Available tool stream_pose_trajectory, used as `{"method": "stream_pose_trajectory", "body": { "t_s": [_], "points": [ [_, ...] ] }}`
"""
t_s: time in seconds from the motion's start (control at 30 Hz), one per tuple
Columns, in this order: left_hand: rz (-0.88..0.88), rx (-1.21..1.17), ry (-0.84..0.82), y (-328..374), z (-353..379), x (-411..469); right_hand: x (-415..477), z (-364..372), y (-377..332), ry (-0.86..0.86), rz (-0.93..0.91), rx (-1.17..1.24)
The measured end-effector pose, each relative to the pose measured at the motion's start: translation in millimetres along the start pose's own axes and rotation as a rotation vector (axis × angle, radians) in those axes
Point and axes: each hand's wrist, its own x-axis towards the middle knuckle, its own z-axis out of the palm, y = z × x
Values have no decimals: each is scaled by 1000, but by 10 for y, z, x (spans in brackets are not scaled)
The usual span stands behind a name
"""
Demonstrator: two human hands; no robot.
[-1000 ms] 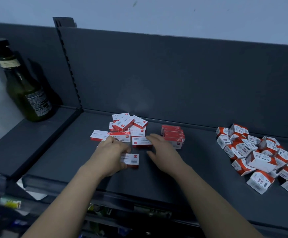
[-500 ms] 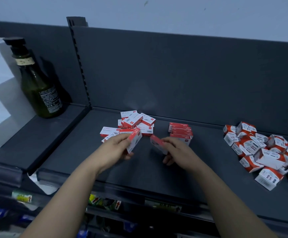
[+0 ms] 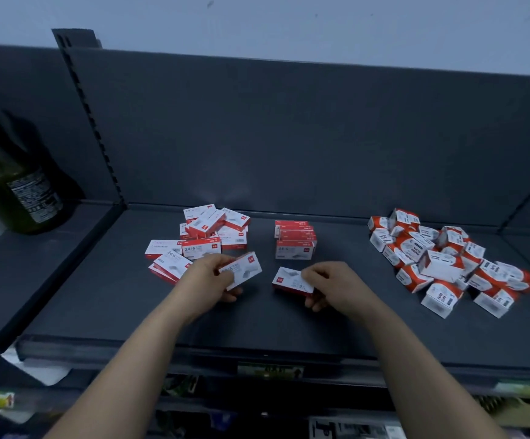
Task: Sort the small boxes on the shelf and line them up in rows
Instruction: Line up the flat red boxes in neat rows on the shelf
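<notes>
Each of the hands pinches one flat box, left hand (image 3: 208, 282) its box (image 3: 241, 270), right hand (image 3: 331, 288) its box (image 3: 292, 281), above the shelf (image 3: 257, 327) between loose pile (image 3: 199, 239) and neat stack (image 3: 294, 239); careless placement could topple that stack.

Shelf (image 3: 257, 327) dk grey, matte. Left pile (image 3: 213, 229): white faces w/ red bands, grey "24/6" print. Mid stack (image 3: 295, 239): red tops, white front. Right heap (image 3: 441, 258): white + orange-red, barcodes. Bottle (image 3: 7, 185) dk green, black label w/ white print.
</notes>
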Motion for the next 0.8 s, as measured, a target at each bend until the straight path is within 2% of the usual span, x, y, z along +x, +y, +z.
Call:
{"method": "stream_pose_trajectory", "body": {
  "t_s": [0.13,0.27,0.47,0.6,0.8],
  "points": [
    [81,225,89,-30,28,20,-32,-80,36,-44,-51,20],
    [84,153,47,-28,103,50,-68,-129,17,-18,-92,-16],
    [186,133,49,4,223,92,-96,-257,-115,131,-228,70],
    [288,271,83,-14,309,98,-63,-211,-130,89,-269,-34],
    [395,440,150,-94,290,128,13,-69,2,76,-256,131]
  ]
}}
